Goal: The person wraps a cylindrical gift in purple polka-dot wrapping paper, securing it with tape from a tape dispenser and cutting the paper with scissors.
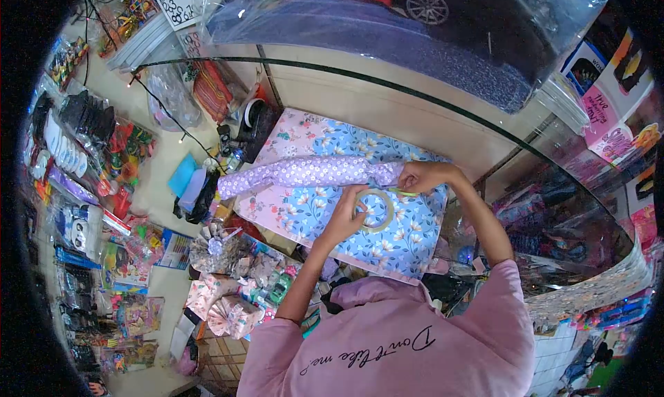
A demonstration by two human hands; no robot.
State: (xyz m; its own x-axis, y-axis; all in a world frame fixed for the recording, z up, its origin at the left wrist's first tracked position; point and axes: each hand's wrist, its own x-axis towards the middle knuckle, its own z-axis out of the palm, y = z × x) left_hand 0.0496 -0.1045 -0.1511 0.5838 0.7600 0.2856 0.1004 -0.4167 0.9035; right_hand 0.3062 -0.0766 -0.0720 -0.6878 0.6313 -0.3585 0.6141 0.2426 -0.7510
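Observation:
A long package (308, 170) wrapped in purple flower-print paper lies across the upper part of the work surface, its paper gathered narrow near the right end. Just below it is a roll of clear tape (375, 210). My left hand (346, 216) is closed on the tape roll's left rim, fingertips close to the package's lower edge. At the package's right end, my right hand (422, 178) has its fingers pinched together; what sits between them is hidden. Under those fingers shows a small yellow-green thing (401, 191), too small to name.
Blue and pink floral sheets (408, 248) cover the surface beneath. A curved glass edge (387, 86) runs behind, with a large plastic-wrapped car picture (387, 30) above. Wrapped gifts (235, 315) crowd the lower left; packaged goods (69, 148) line the left side.

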